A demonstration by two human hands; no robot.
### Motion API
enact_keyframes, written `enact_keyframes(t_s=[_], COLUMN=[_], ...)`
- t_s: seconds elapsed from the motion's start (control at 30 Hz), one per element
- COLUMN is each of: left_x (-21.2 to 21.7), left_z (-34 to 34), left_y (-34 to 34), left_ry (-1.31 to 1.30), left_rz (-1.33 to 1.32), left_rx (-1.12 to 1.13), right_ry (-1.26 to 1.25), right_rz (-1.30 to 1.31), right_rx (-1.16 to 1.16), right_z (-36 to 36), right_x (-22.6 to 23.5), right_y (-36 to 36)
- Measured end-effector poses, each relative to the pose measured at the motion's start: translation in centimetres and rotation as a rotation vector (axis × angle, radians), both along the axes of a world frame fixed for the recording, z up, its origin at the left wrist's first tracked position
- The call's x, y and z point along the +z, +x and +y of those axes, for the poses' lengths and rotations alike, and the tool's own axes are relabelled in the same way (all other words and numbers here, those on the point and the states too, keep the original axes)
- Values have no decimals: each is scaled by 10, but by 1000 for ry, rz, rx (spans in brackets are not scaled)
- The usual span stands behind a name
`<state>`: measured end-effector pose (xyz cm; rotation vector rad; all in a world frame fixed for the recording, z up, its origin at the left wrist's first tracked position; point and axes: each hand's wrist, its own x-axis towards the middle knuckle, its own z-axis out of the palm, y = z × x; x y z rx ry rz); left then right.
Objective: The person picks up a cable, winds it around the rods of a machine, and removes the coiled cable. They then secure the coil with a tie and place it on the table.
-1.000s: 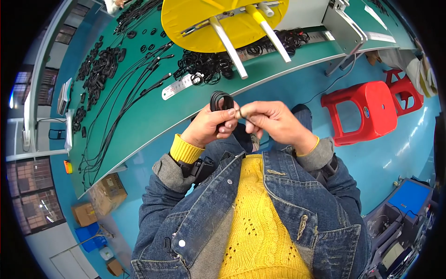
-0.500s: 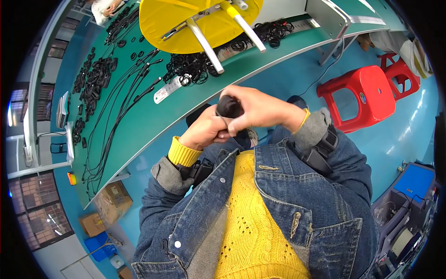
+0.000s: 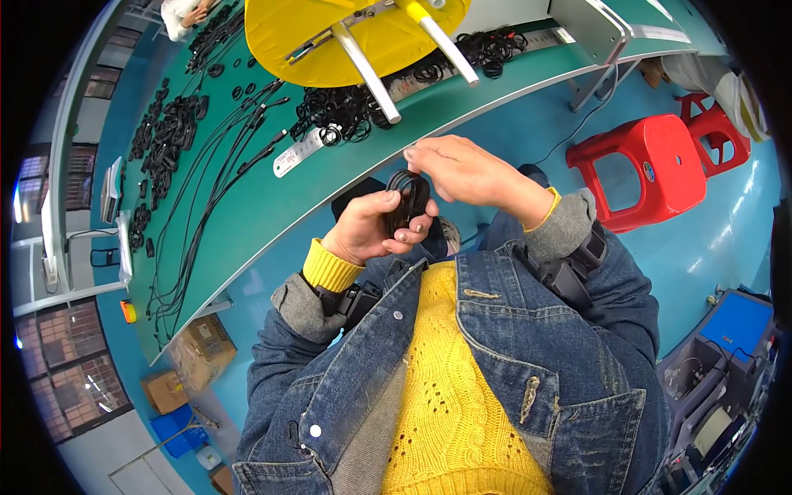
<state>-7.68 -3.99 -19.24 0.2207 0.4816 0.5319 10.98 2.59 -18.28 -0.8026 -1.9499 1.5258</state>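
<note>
In front of me, off the table's near edge, a black coiled cable (image 3: 407, 200) is held in my left hand (image 3: 363, 227). The thumb presses on one side of the loops and the fingers wrap the other. My right hand (image 3: 470, 172) is just above and to the right of the coil, its fingers stretched out and nothing visible in them; its thumb is partly hidden. On the green table (image 3: 239, 206), long loose black cables (image 3: 202, 210) lie to the left. A heap of small black rings or coiled cables (image 3: 338, 111) sits farther away, beside a metal ruler (image 3: 297, 155).
A yellow round stool top with metal legs (image 3: 330, 41) rests upturned on the table. Piles of black parts (image 3: 169, 136) lie at far left. Red plastic stools (image 3: 652, 165) stand right, and cardboard boxes (image 3: 202, 351) lower left. Another person's hand (image 3: 196, 14) shows at the far end.
My right hand has come off the coil and moved up and right, its fingers straightening. My left hand now holds the coil alone, and the loops show more fully.
</note>
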Motion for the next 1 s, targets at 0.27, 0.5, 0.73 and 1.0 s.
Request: enact_keyframes(t_s=[0.27, 0.5, 0.73, 1.0], left_x=[33, -12, 50, 172], left_z=[-9, -44, -81, -12], left_y=[19, -24, -94, -390], left_ry=[689, 1401, 82, 650], left_rz=[945, 1236, 571, 904], left_rx=[-54, 47, -186, 1221], right_ry=[313, 369, -184, -342], right_rz=[-573, -419, -198, -320], right_rx=[-60, -129, 165, 226], right_z=[-27, -70, -79, -84], right_x=[18, 14, -15, -25], right_y=[-42, -81, -83, -83])
